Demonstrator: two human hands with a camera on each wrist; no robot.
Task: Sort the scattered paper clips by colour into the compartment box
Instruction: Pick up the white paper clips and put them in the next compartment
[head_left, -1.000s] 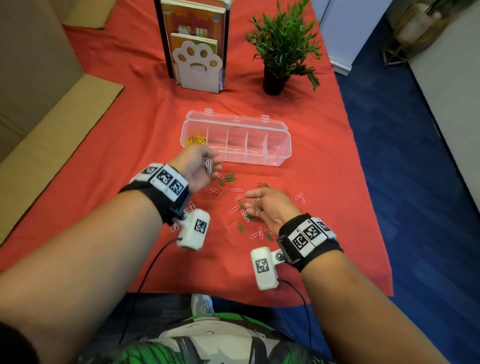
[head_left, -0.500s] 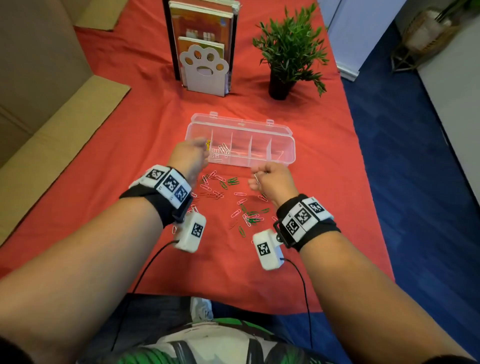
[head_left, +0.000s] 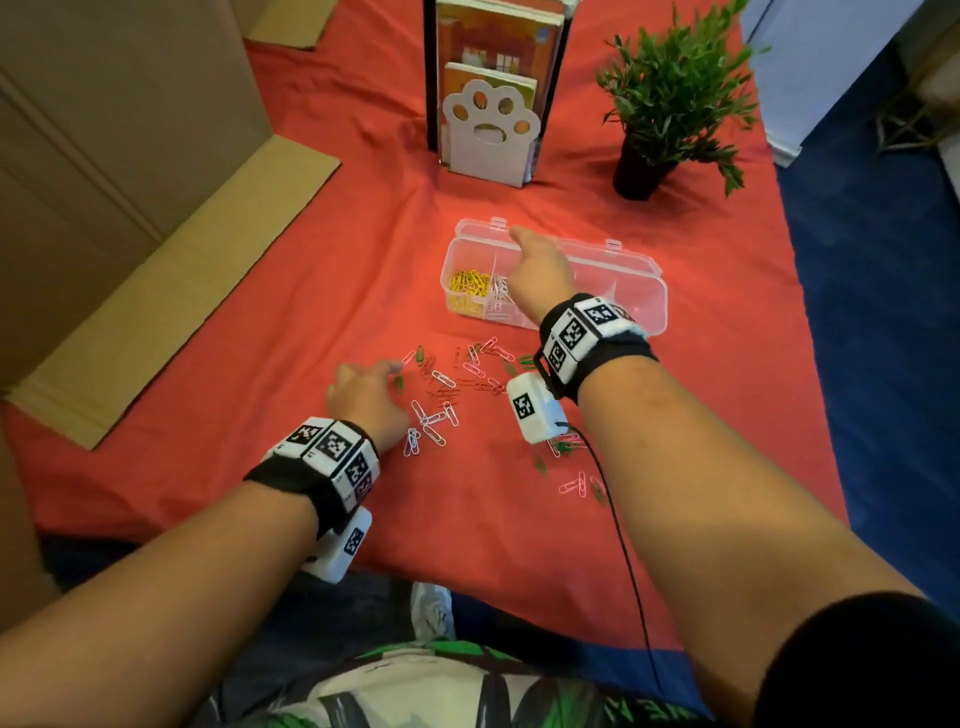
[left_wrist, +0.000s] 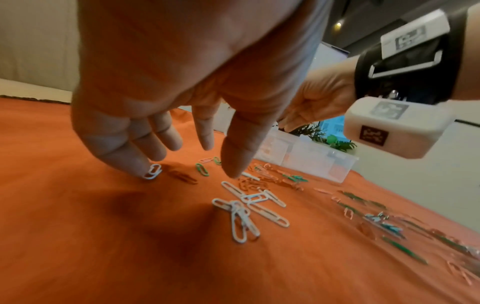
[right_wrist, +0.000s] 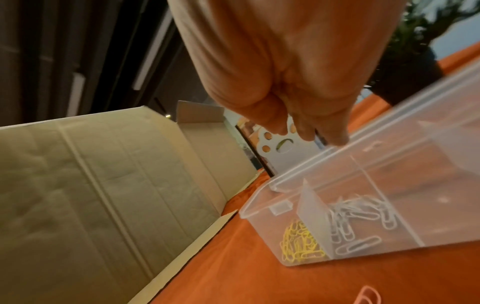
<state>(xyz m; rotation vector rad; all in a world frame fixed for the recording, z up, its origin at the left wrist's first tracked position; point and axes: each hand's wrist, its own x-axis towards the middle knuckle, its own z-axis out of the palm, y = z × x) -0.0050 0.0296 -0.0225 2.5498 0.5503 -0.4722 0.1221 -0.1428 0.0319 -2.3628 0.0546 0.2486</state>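
Head view: The compartment box (head_left: 644, 291) sits on the red worktop (head_left: 260, 332) at 12 o'clock from the scattered paper clips (head_left: 447, 395). Its leftmost compartment holds yellow clips (head_left: 468, 285); the next holds white clips (head_left: 497, 291). The right hand (head_left: 537, 270) is over the box, fingers extended toward the far wall; nothing is seen in it. The left hand (head_left: 366, 397) is at 9 o'clock of the scattered pile, fingers down on the cloth. A paw-shaped bookend (head_left: 488, 132) with books and a potted plant (head_left: 670, 104) stand beyond the box. Cardboard (head_left: 171, 291) lies at the left edge.

Left wrist view: The left hand (left_wrist: 182, 92) is open, fingers straight and spread. One fingertip (left_wrist: 135, 164) touches a white clip (left_wrist: 153, 171). More white clips (left_wrist: 249, 207) lie just beside it; green and pink clips lie farther right.

Right wrist view: The right hand (right_wrist: 293, 82) is relaxed and empty above the box (right_wrist: 259, 207), fingertips (right_wrist: 335, 137) near its far rim. Yellow clips (right_wrist: 298, 244) and white clips (right_wrist: 358, 222) lie in adjacent compartments.
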